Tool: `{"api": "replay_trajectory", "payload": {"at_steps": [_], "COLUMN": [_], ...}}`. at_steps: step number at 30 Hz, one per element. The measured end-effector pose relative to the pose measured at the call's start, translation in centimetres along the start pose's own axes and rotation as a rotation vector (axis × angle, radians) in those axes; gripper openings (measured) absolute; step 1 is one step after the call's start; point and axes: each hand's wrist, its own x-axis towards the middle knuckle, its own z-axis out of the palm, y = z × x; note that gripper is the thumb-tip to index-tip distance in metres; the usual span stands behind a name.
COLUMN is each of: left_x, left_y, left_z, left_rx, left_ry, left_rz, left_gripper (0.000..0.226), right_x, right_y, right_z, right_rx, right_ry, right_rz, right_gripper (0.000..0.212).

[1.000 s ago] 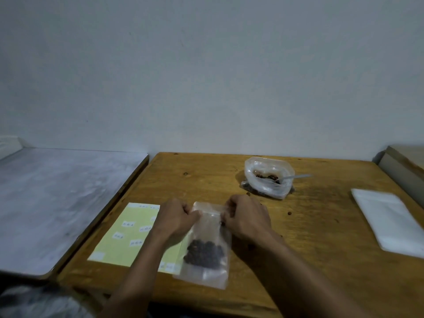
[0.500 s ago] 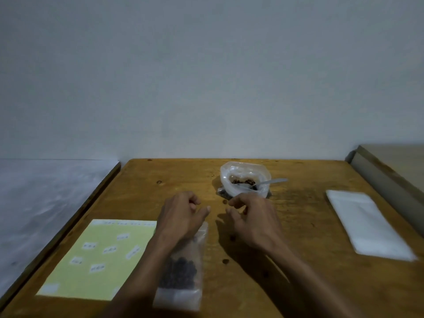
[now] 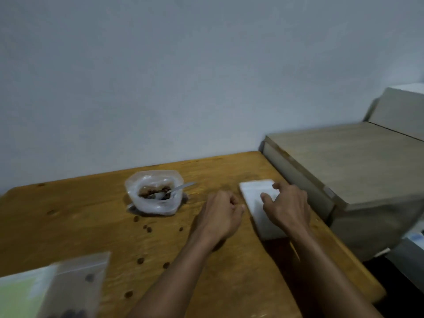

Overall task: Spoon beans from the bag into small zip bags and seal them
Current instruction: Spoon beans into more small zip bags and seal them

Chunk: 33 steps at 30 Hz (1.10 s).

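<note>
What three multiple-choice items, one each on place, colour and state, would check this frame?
1. Where is the right hand?
A. on the stack of empty bags
B. in the bean bag
C. on the filled bag

2. What colour is the sheet at the lower left?
A. red
B. pale green
C. black

3. What state is the spoon in?
A. held by the left hand
B. lying on the table
C. resting in the bean bag

Answers: 1 A, its fingers lie on the white stack; 2 B, the sheet shows light green; 3 C, its handle sticks out of the bean bag, no hand near.
</note>
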Motion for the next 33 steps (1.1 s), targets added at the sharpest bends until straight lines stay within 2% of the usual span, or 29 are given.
{"api": "replay_trajectory", "payload": {"at_steps": [2, 5, 8, 11, 15, 18, 21, 23, 25, 27, 29, 31, 33], "left_x": [1.7, 3.6, 4.4, 4.6, 4.2, 3.8, 2.9, 2.0, 0.8, -0.6, -2.0, -3.1, -3.9], "left_y": [0.7, 1.0, 1.2, 1.3, 1.5, 1.9, 2.6, 3.1, 2.9, 1.8, 0.4, -1.7, -3.4], "left_z": [2.4, 4.7, 5.6, 5.7, 5.0, 3.7, 1.5, -0.3, -2.6, -5.2, -8.0, -10.7, -12.6], "left_rx": [0.008, 0.068, 0.116, 0.05, -0.113, -0.277, -0.51, -0.735, -0.818, -0.809, -0.642, -0.48, -0.35], "left_ry": [0.009, 0.025, 0.048, 0.071, 0.044, 0.051, -0.011, -0.01, 0.013, -0.026, -0.054, -0.063, 0.018], "left_rz": [-0.041, -0.13, -0.178, -0.236, -0.236, -0.27, -0.304, -0.305, -0.281, -0.205, -0.113, -0.066, -0.047], "left_gripper": [0.029, 0.037, 0.036, 0.027, 0.029, 0.037, 0.041, 0.026, 0.012, 0.011, 0.009, 0.008, 0.015], "right_x": [0.4, 0.4, 0.2, 0.4, 1.1, 1.1, 0.4, -0.3, -1.3, -2.2, -3.1, -4.2, -5.4], "right_y": [1.4, 2.5, 3.0, 3.1, 2.9, 2.5, 1.9, 1.4, 0.2, -1.6, -3.6, -6.0, -8.3], "right_z": [0.1, 0.6, 0.9, 0.7, -0.8, -2.3, -3.2, -3.2, -3.1, -3.1, -3.1, -2.8, -1.7], "right_rx": [-0.023, 0.016, 0.099, 0.197, 0.542, 0.755, 0.894, 0.943, 0.963, 0.989, 0.999, 0.98, 0.934], "right_ry": [-0.056, -0.076, -0.016, 0.056, 0.072, -0.023, -0.174, -0.302, -0.391, -0.447, -0.524, -0.638, -0.685], "right_rz": [0.037, 0.045, 0.027, 0.056, 0.171, 0.194, 0.219, 0.215, 0.145, 0.045, -0.066, -0.173, -0.249], "right_gripper": [0.059, 0.06, 0.054, 0.049, 0.029, 0.008, 0.005, 0.007, 0.015, 0.031, 0.035, 0.025, 0.012]}}
